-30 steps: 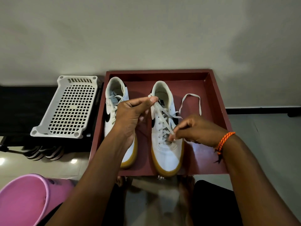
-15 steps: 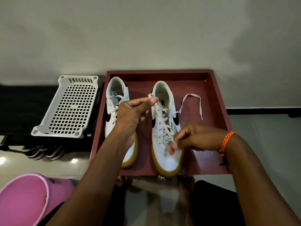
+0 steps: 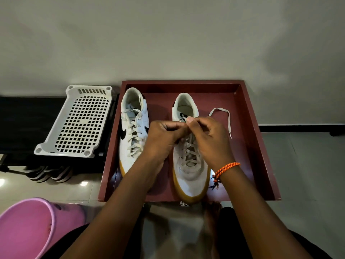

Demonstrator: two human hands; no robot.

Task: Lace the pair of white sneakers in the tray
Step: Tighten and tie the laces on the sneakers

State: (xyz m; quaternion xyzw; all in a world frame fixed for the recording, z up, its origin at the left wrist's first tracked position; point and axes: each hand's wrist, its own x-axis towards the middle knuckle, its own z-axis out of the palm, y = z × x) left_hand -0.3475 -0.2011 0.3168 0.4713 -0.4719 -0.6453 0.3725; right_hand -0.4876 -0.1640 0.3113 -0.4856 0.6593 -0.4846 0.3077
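Two sneakers — one tray — two hands pinching lace.

bare tray floor right of the right sneaker.

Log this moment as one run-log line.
left hand: pinches lace | right hand: pinches lace | right sneaker: lacing near top | left sneaker: laced | tray

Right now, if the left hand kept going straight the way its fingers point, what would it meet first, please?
The left hand points rightward over the right sneaker, so it would most likely meet the right hand first; their fingertips already seem to touch at the lace, though depth is uncertain.
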